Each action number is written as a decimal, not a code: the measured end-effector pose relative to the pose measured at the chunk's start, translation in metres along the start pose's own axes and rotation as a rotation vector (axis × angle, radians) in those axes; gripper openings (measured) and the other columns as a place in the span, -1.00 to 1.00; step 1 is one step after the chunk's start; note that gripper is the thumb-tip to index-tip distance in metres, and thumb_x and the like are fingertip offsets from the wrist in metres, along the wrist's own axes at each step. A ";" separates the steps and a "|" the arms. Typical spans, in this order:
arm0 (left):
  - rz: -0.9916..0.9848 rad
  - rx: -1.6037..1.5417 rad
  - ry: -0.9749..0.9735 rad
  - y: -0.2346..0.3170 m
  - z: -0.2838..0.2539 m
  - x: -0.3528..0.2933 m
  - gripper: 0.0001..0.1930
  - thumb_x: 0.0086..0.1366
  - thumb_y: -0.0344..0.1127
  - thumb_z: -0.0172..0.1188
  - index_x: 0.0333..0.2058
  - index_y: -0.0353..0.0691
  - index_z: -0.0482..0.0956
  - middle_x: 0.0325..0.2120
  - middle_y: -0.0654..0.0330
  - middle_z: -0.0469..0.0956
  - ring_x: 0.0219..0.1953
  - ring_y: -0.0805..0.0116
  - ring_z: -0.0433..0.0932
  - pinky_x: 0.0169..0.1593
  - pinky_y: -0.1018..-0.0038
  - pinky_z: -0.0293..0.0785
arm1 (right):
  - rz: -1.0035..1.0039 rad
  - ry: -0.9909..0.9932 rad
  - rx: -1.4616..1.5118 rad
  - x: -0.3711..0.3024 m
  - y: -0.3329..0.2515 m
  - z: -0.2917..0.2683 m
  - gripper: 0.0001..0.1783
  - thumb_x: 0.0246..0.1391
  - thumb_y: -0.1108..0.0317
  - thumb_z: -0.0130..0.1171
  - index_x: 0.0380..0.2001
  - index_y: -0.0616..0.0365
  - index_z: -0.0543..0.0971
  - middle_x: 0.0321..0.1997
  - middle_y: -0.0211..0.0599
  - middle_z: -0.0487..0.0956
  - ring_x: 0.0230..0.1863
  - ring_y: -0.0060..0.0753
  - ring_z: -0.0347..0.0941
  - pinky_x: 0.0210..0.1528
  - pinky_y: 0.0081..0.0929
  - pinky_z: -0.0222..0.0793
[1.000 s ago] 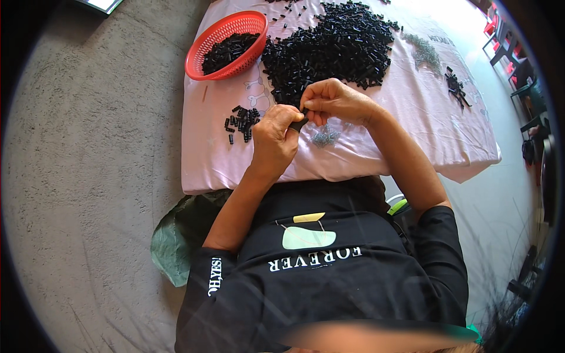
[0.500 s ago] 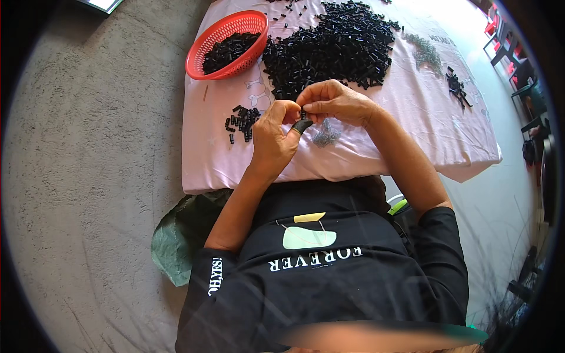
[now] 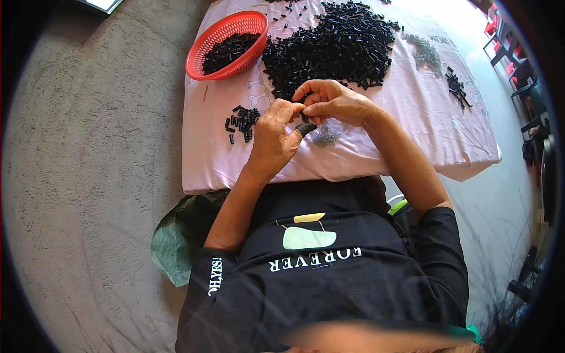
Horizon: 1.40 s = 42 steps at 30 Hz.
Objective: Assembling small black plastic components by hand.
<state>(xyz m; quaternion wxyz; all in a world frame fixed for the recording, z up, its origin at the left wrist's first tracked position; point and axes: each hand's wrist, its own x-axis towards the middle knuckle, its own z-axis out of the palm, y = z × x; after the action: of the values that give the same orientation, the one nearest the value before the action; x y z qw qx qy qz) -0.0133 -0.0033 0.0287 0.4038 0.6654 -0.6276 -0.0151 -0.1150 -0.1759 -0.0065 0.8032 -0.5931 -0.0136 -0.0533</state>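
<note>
Over the near edge of the cloth, my left hand (image 3: 272,136) and my right hand (image 3: 342,107) meet at the fingertips. A small black tubular piece (image 3: 304,116) is pinched between them, partly hidden by the fingers. A black cover (image 3: 306,127) wraps my left thumb, which sticks out beside the piece. My right thumb and forefinger are closed at the piece's upper end. Just below my right hand lies a small heap of fine silvery parts (image 3: 326,136), too small to make out. Left of my left hand is a loose group of black tubular pieces (image 3: 240,125).
A large pile of black pieces (image 3: 335,53) covers the far middle of the pink cloth (image 3: 206,159). A red perforated basket (image 3: 252,59) holds more at far left. At right lie another silvery heap (image 3: 425,54) and a black cluster (image 3: 456,88). Chairs (image 3: 500,44) stand beyond.
My left thumb has shifted slightly to the right, away from the fingertips. My right fingers have moved a little at the piece. The things on the cloth look unmoved.
</note>
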 end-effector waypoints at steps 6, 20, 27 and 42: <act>0.021 0.001 -0.008 -0.002 0.001 -0.001 -0.71 -0.04 -0.57 0.21 -0.26 -0.30 0.54 -0.41 0.08 0.46 -0.36 0.15 0.52 -0.31 0.30 0.48 | 0.020 -0.020 0.026 0.001 0.000 -0.002 -0.70 0.11 0.46 0.26 -0.09 0.30 0.50 -0.37 -0.34 0.60 -0.48 -0.68 0.48 -0.42 -0.74 0.41; -0.014 0.027 0.054 0.003 0.005 -0.007 -0.66 -0.06 -0.67 0.16 -0.23 -0.35 0.58 -0.37 0.10 0.57 -0.38 0.30 0.58 -0.26 0.48 0.53 | 0.065 -0.043 0.070 0.001 0.008 -0.009 -0.77 0.06 0.46 0.33 -0.22 0.31 0.57 -0.45 -0.35 0.61 -0.54 -0.69 0.48 -0.48 -0.76 0.41; -0.035 -0.032 0.095 -0.004 0.005 -0.011 -0.68 -0.08 -0.63 0.16 -0.27 -0.29 0.56 -0.43 0.10 0.52 -0.43 0.20 0.56 -0.31 0.38 0.53 | 0.070 -0.033 0.022 0.000 0.004 -0.006 -0.80 0.15 0.46 0.24 -0.17 0.32 0.59 -0.40 -0.34 0.64 -0.47 -0.67 0.55 -0.43 -0.77 0.45; -0.261 0.447 0.191 -0.078 -0.030 -0.030 -0.71 -0.04 -0.60 0.14 -0.27 -0.30 0.62 -0.38 0.09 0.53 -0.28 0.09 0.54 -0.11 0.26 0.47 | 0.038 0.252 -0.082 0.000 -0.001 -0.010 -0.84 0.20 0.38 0.17 -0.19 0.21 0.59 -0.41 -0.37 0.66 -0.55 -0.76 0.46 -0.54 -0.79 0.30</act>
<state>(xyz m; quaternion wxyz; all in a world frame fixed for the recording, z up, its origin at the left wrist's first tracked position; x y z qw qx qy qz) 0.0605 0.0287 -0.0096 0.2989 0.8118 -0.4834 0.1345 -0.1150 -0.1861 -0.0090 0.7747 -0.6141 0.1008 -0.1125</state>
